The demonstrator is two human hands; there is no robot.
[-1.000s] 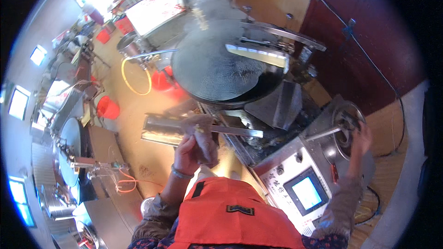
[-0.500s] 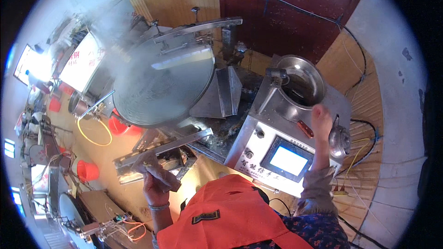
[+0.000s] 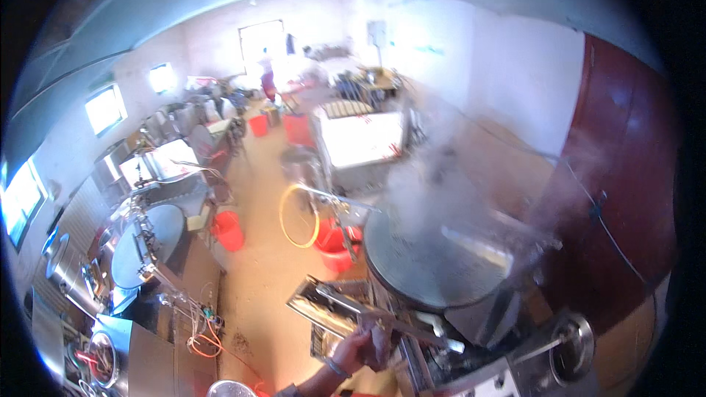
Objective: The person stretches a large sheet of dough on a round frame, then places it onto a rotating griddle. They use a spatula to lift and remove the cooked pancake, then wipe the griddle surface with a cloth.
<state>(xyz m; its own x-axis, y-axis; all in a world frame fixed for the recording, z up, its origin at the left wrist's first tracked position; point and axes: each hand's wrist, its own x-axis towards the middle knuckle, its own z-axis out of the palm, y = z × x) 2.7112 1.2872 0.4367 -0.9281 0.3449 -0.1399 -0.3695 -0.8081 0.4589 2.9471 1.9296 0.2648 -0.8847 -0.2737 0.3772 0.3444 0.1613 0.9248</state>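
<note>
- Your left hand [image 3: 353, 351]: low in the view, just right of centre, fingers closed round a bunched, dull-coloured cloth [image 3: 379, 343]. Blur hides the exact finger placement.
- A wristband [image 3: 337, 369] circles your left wrist.
- Your right hand: outside the view; cannot tell whether it is open or closed.
- The cloth sits in your left hand, by a long metal bar [image 3: 342, 300] that slants down to the right. Cannot tell whether cloth and bar touch.
- Beside the bar, on its left: a shallow metal tray [image 3: 323, 314], pale yellowish inside.
- Beyond your hand, to the right: a large round griddle [image 3: 434, 272], steam rising over it.
- At your lower right: a machine with a white front panel [image 3: 500, 384], a round metal bowl [image 3: 587, 349] at its far end.
- Left of the griddle: a yellow hose [image 3: 282, 219] in a loop, red buckets [image 3: 337, 259] near it.
- Across the aisle, on your left: a second round griddle [image 3: 158, 242].
</note>
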